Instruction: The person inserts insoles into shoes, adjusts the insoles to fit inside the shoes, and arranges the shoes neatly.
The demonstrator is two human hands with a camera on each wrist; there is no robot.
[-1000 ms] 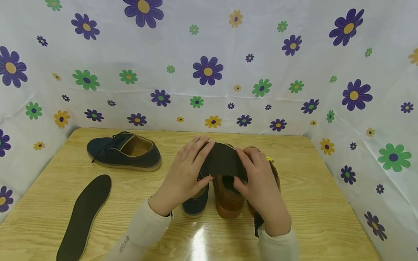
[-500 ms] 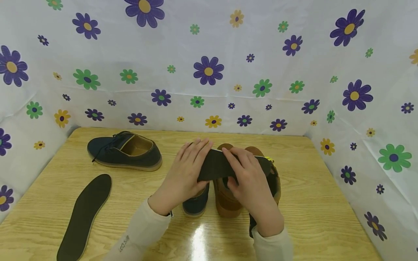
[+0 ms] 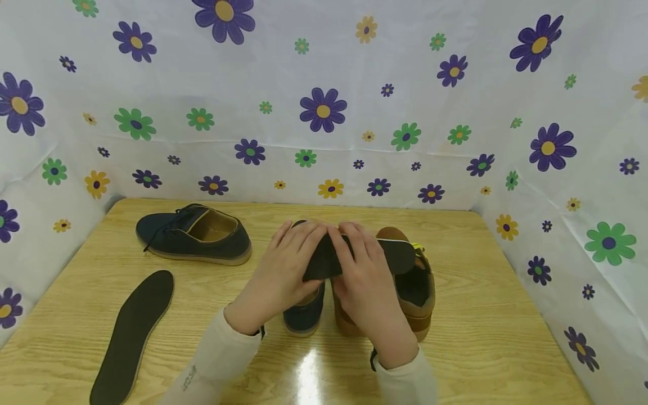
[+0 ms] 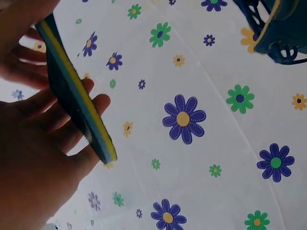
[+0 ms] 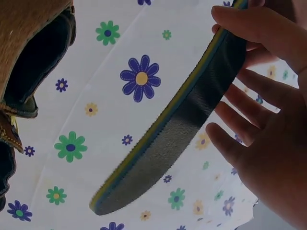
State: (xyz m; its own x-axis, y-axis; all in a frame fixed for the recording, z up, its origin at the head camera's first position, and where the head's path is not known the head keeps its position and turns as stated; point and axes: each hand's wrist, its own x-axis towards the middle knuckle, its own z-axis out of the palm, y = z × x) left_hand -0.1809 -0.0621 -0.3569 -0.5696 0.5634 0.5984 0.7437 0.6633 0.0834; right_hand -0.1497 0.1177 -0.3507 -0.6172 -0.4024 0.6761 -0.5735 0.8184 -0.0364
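Both hands hold one black insole (image 3: 400, 256) above the shoes in the middle. My left hand (image 3: 278, 275) grips its left part, fingers over the top edge and thumb below. Close beside it, my right hand (image 3: 367, 281) pinches the middle, and the rounded right end sticks out past it. In the right wrist view the insole (image 5: 163, 143) shows a layered yellow and blue edge; in the left wrist view the insole (image 4: 76, 91) is seen edge-on between fingers. Under the hands stand a navy shoe (image 3: 304, 320) and brown shoes (image 3: 420, 323), partly hidden.
A second black insole (image 3: 131, 337) lies flat on the wooden table (image 3: 506, 337) at the left. Behind it a navy lace-up shoe (image 3: 192, 236) sits sideways. A white flowered cloth (image 3: 283, 67) walls the back and sides.
My right hand has slid left along the insole toward my left hand, uncovering the insole's right end and the rightmost brown shoe. My left hand has barely moved.
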